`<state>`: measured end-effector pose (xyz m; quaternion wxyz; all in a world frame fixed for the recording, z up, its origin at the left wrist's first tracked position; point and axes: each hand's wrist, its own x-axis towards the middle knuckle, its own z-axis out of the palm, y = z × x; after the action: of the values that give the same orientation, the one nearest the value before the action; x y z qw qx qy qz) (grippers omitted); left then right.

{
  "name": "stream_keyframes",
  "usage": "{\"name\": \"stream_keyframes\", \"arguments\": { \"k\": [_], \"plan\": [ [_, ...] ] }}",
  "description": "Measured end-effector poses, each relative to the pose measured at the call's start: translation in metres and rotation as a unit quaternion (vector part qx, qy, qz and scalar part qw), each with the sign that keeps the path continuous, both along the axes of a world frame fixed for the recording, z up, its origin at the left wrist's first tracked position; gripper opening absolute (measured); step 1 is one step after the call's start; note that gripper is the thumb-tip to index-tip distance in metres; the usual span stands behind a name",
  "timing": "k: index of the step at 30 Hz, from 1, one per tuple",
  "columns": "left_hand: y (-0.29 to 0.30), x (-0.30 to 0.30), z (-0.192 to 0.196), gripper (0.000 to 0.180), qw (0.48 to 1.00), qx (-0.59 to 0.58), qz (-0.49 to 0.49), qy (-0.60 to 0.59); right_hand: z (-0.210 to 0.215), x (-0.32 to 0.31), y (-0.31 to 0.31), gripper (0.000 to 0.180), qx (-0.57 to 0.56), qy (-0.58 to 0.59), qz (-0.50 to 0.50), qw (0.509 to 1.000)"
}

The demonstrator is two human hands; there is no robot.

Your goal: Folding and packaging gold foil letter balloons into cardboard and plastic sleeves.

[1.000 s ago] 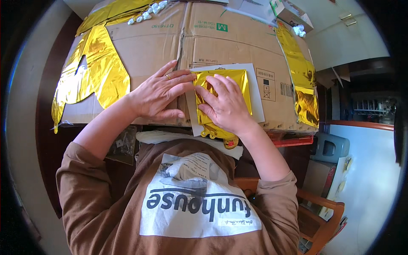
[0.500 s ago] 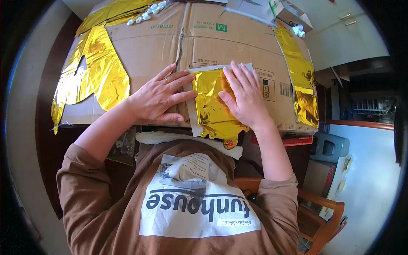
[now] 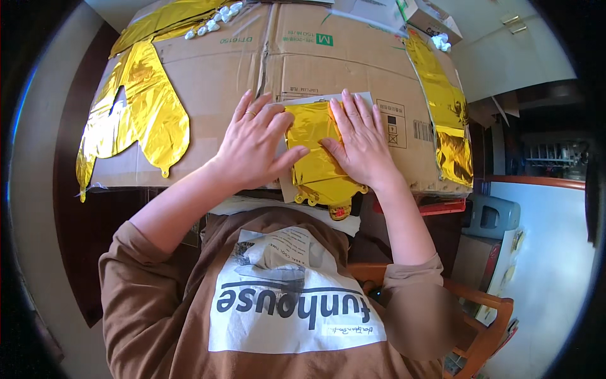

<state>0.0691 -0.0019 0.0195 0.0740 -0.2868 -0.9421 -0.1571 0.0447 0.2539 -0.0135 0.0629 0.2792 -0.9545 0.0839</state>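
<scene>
A folded gold foil balloon (image 3: 309, 165) lies on a pale sheet (image 3: 286, 187) at the near edge of the cardboard, its tabbed end hanging toward me. Flat along its right side rests my right hand (image 3: 365, 148), fingers stretched and thumb out over the foil. My left hand (image 3: 254, 142), with a ring on one finger, is at the balloon's left edge. Its index finger is bent at the foil's edge and its thumb reaches over the gold surface. Nothing is visibly gripped in either hand.
Flattened gold foil balloons lie at the left (image 3: 142, 95) and the right (image 3: 445, 104) of the cardboard surface (image 3: 221, 76). Small white crumpled pieces (image 3: 213, 24) sit at the far left. Beside the table at right are a grey-blue plastic stool (image 3: 495, 215) and a wooden chair (image 3: 492, 309).
My left hand has shifted right, its index finger bending and its thumb coming over the foil. The right hand stays almost in place, pressed on the balloon.
</scene>
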Motion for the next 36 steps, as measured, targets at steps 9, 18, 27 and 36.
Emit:
{"name": "stream_keyframes", "arguments": {
  "k": [9,18,27,36],
  "plan": [
    [0.029,-0.005,-0.026,0.081,0.996,0.038,-0.071,0.046,0.000,0.000,0.000,0.075,-0.006,-0.002,-0.005,1.000],
    [0.020,-0.001,-0.029,0.090,0.996,-0.069,-0.061,-0.005,0.000,-0.001,0.002,0.075,-0.004,-0.013,-0.011,1.000],
    [-0.007,-0.032,0.003,0.084,0.913,0.293,-0.013,-0.284,0.011,-0.007,0.007,0.071,-0.045,-0.119,-0.012,0.992],
    [0.038,-0.004,-0.010,0.082,0.997,0.070,-0.011,0.025,0.011,-0.021,0.038,0.059,-0.364,-0.185,0.010,0.913]
  ]
}}
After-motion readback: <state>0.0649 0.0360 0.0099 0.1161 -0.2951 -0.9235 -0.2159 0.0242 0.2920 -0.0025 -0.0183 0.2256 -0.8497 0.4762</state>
